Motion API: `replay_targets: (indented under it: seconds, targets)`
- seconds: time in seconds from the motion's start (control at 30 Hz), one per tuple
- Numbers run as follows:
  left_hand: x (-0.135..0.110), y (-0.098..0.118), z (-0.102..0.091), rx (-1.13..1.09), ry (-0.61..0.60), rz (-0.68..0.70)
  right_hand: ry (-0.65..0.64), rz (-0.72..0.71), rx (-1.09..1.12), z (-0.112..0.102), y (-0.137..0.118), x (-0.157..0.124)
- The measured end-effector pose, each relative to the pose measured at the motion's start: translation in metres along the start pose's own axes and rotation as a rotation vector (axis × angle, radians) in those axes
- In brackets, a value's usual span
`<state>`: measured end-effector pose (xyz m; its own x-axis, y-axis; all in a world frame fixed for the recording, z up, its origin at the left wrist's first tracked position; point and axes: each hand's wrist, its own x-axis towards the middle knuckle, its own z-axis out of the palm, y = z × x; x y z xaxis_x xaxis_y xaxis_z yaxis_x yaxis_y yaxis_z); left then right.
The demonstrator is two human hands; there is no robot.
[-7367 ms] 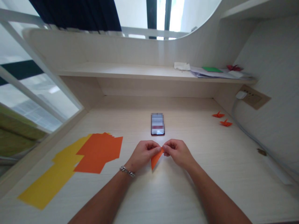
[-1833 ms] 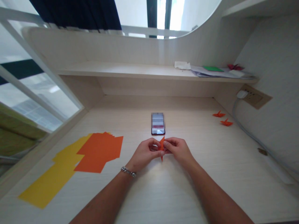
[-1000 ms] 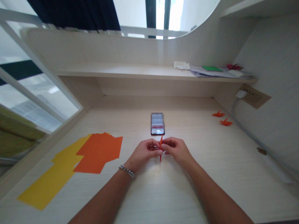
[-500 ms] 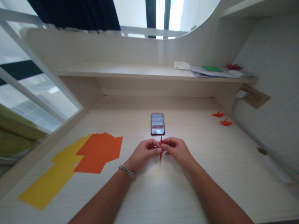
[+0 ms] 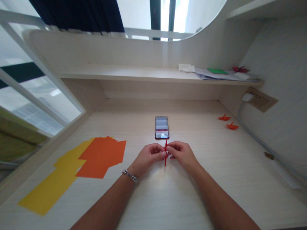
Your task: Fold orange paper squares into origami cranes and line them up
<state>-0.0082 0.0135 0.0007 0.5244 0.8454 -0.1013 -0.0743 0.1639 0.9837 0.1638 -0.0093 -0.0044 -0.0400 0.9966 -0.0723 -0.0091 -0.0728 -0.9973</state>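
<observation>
A small folded piece of red-orange paper stands on edge between my two hands, its pointed ends showing above and below the fingertips. My left hand pinches it from the left, thumb and fingers closed. From the right, my right hand grips it with thumb and index finger. The fingers hide the middle of the folds. Just beyond the hands a phone lies face up on the desk.
Orange paper sheets overlap yellow sheets at the left. Two folded orange paper birds sit at the back right, near a cable running from a wall socket. A shelf above holds papers.
My hands and the folded paper have barely shifted; the right fingers moved very slightly at the paper. Everything else stays in place.
</observation>
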Motion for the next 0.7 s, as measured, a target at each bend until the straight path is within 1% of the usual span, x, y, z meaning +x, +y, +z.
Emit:
replay_targets:
  seconds: [0.1, 0.17, 0.3, 0.4, 0.47, 0.6, 0.7]
  targets:
    - [0.0001, 0.0012, 0.0013, 0.046, 0.026, 0.011, 0.005, -0.004, 0.003, 0.0005, 0.0009, -0.0005]
    - [0.0000, 0.0019, 0.0027, 0.129, 0.064, 0.040, 0.022, -0.033, -0.025, 0.0015, 0.0016, -0.0016]
    - [-0.0015, 0.0009, 0.0058, 0.344, 0.132, 0.152, 0.079, -0.159, -0.202, 0.0040, 0.0019, -0.0046]
    - [-0.0038, -0.0002, 0.0076, 0.435, 0.154, 0.210, 0.074, -0.241, -0.316, 0.0052, 0.0015, -0.0057]
    - [-0.0050, 0.0004, 0.0087, 0.395, 0.154, 0.224, 0.065, -0.246, -0.335, 0.0059, 0.0018, -0.0055]
    - [-0.0040, 0.0038, 0.0094, 0.103, 0.130, 0.202, 0.114, -0.259, -0.330, 0.0070, 0.0033, -0.0053]
    - [-0.0005, 0.0040, 0.0076, -0.100, 0.201, 0.113, 0.175, -0.343, -0.379, 0.0073, 0.0038, -0.0068]
